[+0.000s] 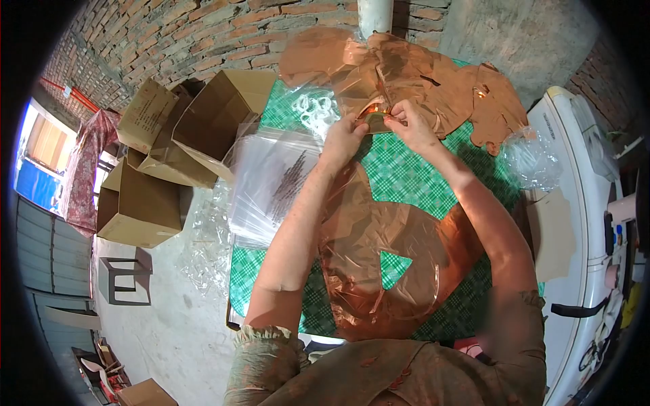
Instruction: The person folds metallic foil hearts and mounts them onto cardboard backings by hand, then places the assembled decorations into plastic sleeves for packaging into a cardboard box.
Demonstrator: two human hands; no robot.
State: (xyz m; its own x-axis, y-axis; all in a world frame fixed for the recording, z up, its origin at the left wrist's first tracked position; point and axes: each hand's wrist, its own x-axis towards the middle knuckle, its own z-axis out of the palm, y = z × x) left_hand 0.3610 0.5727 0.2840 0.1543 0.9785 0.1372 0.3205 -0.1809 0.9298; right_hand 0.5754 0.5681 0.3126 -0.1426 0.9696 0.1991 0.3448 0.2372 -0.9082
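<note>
My left hand [347,139] and my right hand [413,126] are close together near the table's far side, fingers closed on the edge of a shiny copper-coloured foil piece. More copper foil [399,74] lies crumpled just beyond them. A large flat foil sheet [359,243] with a small triangular opening spreads between my forearms and my body. Left of my left forearm is a stack of clear plastic bags [261,183]. White loops [317,111] in clear plastic lie left of my left hand.
Green checked cloth [399,169] covers the table. Open cardboard boxes [142,203] stand at the left, near a small grey stool [112,281]. Crumpled clear plastic [531,159] sits by the table's right edge, beside a white appliance [575,155]. A white pipe [374,17] rises behind.
</note>
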